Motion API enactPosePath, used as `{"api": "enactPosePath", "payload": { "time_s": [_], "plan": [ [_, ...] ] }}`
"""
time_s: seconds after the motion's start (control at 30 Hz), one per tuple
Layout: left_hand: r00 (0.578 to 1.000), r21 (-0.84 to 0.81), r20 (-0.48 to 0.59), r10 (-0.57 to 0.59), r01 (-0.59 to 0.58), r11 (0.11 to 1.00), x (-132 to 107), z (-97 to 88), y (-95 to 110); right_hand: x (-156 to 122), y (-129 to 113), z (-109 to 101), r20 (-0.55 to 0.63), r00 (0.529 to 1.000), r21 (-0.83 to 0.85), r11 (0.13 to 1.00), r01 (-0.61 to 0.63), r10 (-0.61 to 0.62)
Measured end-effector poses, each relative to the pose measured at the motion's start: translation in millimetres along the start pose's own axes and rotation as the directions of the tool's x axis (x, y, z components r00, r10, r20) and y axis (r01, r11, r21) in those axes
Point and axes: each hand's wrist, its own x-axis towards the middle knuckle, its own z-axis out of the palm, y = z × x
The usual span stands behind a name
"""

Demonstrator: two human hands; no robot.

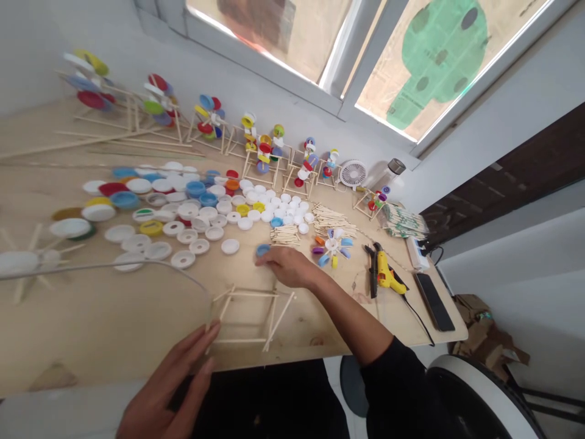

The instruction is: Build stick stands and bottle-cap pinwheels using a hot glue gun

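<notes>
A wooden stick frame [249,314] lies near the front edge of the plywood table [114,317]. My left hand [171,381] is at its near left corner, fingers stretched toward a stick and touching it. My right hand [286,266] reaches across the frame's far side, palm down, fingertips by a blue bottle cap [262,249]. Whether it holds anything is hidden. A small cap pinwheel [332,247] lies just right of that hand.
Many white and coloured bottle caps [183,210] cover the table's middle. Stick bundles [331,219], a yellow glue gun [386,274], a phone [434,302] and a power strip [417,253] lie right. Finished cap windmills [260,152] and a small fan [353,174] line the wall. Long sticks [114,143] lie far left.
</notes>
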Motion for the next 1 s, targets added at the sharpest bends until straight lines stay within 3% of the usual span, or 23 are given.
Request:
{"api": "enactPosePath", "payload": {
  "time_s": [0.17, 0.3, 0.4, 0.47, 0.53, 0.63, 0.8, 1.0],
  "plan": [
    [0.996, 0.018, 0.008, 0.091, -0.091, 0.996, 13, -0.9, 9, 10, 0, -2, -0.185, 0.983, 0.076, 0.997, -0.004, 0.018],
    [0.987, 0.044, 0.013, 0.158, -0.159, 0.986, 24, 2.3, 12, -19, 7, -8, -0.342, 0.936, 0.304, 0.953, 0.019, 0.090],
    [0.988, 0.040, 0.024, 0.155, -0.156, 0.987, 30, 10.4, 14, -52, 14, -12, -0.425, 0.878, 0.514, 0.857, 0.036, 0.219],
    [0.987, 0.041, 0.039, 0.155, -0.156, 0.987, 33, 17.1, 17, -73, 17, -12, -0.470, 0.810, 0.628, 0.777, 0.029, 0.350],
    [0.985, 0.046, 0.056, 0.166, -0.169, 0.985, 37, 23.4, 19, -89, 17, -9, -0.486, 0.750, 0.686, 0.727, 0.009, 0.449],
    [0.977, 0.043, 0.099, 0.186, -0.191, 0.981, 40, 29.8, 22, -105, 13, 0, -0.488, 0.700, 0.713, 0.701, -0.025, 0.522],
    [0.973, 0.040, 0.147, 0.178, -0.185, 0.982, 39, 29.8, 26, -117, 6, 18, -0.502, 0.674, 0.722, 0.691, -0.018, 0.542],
    [0.990, 0.048, 0.078, 0.120, -0.124, 0.991, 44, 29.1, 34, -128, 9, 29, -0.515, 0.674, 0.661, 0.746, -0.081, 0.530]
  ]
}}
